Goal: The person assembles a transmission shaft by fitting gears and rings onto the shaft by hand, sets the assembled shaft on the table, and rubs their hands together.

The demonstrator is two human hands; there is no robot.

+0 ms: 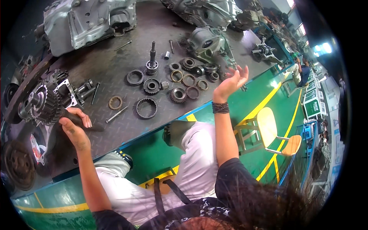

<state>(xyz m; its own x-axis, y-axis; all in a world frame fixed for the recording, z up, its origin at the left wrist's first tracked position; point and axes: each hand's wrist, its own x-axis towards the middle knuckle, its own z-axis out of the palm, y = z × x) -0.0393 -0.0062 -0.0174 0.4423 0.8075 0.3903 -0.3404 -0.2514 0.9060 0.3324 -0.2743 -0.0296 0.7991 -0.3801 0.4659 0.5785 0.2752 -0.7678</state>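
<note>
My left hand (76, 132) is at the table's left end, its thumb and fingers curled round the dark end of a gear shaft (48, 105). Toothed gears are stacked along that shaft, beside a silver housing plate (67, 92). Part of my grip is hidden. My right hand (233, 81) is raised over the table's front edge, palm up and fingers apart, holding nothing. Nearest to it are several loose gears and rings, among them a bearing ring (178, 95) and a brass-coloured ring (202, 85). A splined shaft (152, 57) stands upright farther back.
Large silver gearbox housings (90, 25) line the back of the dark metal table (126, 132). A bolt (116, 114) and a thin ring (115, 102) lie near the front. To the right, a wooden chair (267, 124) stands on the green floor. Another person (303, 73) sits farther off.
</note>
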